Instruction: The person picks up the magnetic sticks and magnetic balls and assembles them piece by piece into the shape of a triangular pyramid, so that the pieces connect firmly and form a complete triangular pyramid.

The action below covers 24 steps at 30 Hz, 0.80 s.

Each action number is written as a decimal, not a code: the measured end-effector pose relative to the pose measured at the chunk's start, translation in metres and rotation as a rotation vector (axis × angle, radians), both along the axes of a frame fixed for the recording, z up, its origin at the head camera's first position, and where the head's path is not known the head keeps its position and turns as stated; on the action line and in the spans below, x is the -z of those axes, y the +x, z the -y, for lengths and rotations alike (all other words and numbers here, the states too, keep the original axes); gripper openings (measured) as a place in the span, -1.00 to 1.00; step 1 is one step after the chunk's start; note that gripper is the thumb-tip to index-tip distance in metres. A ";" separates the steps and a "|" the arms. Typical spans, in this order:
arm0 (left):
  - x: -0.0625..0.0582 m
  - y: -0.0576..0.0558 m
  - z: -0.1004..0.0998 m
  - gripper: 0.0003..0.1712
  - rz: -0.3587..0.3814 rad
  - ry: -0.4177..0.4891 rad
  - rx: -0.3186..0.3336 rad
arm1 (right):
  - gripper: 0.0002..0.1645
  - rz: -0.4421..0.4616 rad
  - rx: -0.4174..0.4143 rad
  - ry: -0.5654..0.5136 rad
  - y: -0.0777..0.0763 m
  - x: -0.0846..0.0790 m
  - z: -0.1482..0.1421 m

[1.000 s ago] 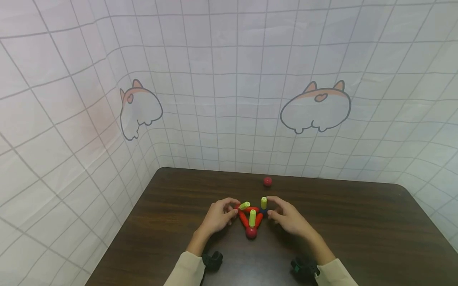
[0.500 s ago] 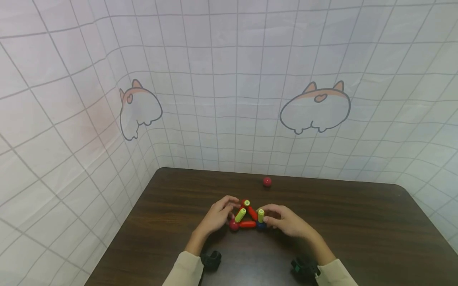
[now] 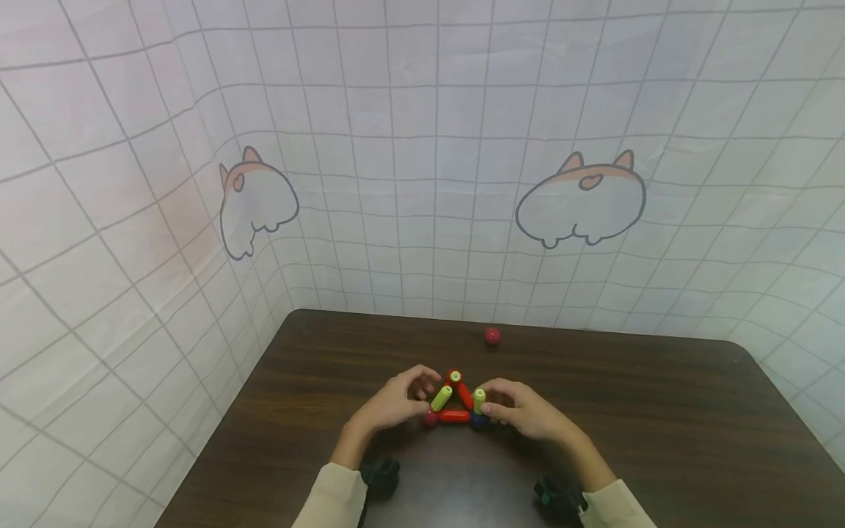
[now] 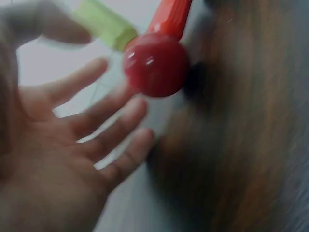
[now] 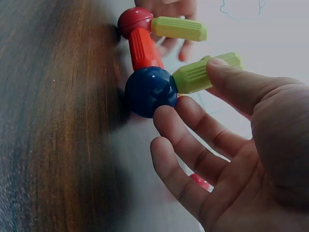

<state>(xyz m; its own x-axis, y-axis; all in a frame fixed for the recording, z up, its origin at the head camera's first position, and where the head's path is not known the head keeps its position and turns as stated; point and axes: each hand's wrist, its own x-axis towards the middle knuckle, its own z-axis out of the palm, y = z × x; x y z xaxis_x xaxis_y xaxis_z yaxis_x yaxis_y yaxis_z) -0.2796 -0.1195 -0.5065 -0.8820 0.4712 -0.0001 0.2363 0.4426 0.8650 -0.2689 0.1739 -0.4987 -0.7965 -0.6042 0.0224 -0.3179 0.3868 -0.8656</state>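
A small toy frame of red rods (image 3: 453, 416), yellow-green rods (image 3: 441, 397) and balls stands on the dark wooden table (image 3: 660, 411) between my hands. My left hand (image 3: 396, 400) lies against its left side. Its spread, mostly straight fingers (image 4: 120, 116) touch the red ball (image 4: 155, 65), and the thumb is by a yellow-green rod (image 4: 104, 24). My right hand (image 3: 521, 411) pinches the right yellow-green rod (image 5: 200, 72), thumb on top. The fingers (image 5: 193, 121) of that hand lie under it against the blue ball (image 5: 150, 92). Another red ball (image 3: 453, 377) tops the frame.
A loose red ball (image 3: 491, 336) lies on the table behind the frame, toward the back edge. A white gridded cloth with cartoon prints (image 3: 581, 198) walls in the table at the back and left. Wrist cameras (image 3: 379, 473) sit near the front edge.
The frame has been turned: the red ball that pointed toward me now sits at the left, with a red rod lying across the front. Both hands came slightly closer to me.
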 end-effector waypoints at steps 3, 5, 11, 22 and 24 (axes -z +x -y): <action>-0.001 0.000 0.004 -0.46 0.008 -0.081 0.049 | -0.63 -0.005 -0.005 0.005 -0.001 0.001 0.000; -0.002 0.000 0.005 -0.48 0.012 -0.104 0.061 | -0.63 -0.005 -0.011 0.006 -0.001 0.001 -0.001; 0.000 -0.002 0.004 -0.58 -0.022 -0.094 0.019 | -0.64 -0.007 -0.002 0.013 -0.001 0.002 0.001; 0.005 -0.004 -0.004 -0.70 -0.094 -0.094 -0.052 | -0.72 -0.019 0.038 0.020 0.001 0.003 0.007; 0.006 -0.004 -0.005 -0.71 -0.097 -0.092 -0.055 | -0.71 -0.041 0.047 0.037 0.002 0.004 0.007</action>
<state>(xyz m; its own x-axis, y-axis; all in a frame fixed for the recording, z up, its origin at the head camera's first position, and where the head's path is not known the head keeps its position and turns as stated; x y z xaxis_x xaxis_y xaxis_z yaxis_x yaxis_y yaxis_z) -0.2834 -0.1149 -0.5123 -0.9047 0.4237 0.0455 0.2897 0.5333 0.7948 -0.2671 0.1670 -0.5031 -0.8230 -0.5671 0.0343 -0.3335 0.4334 -0.8372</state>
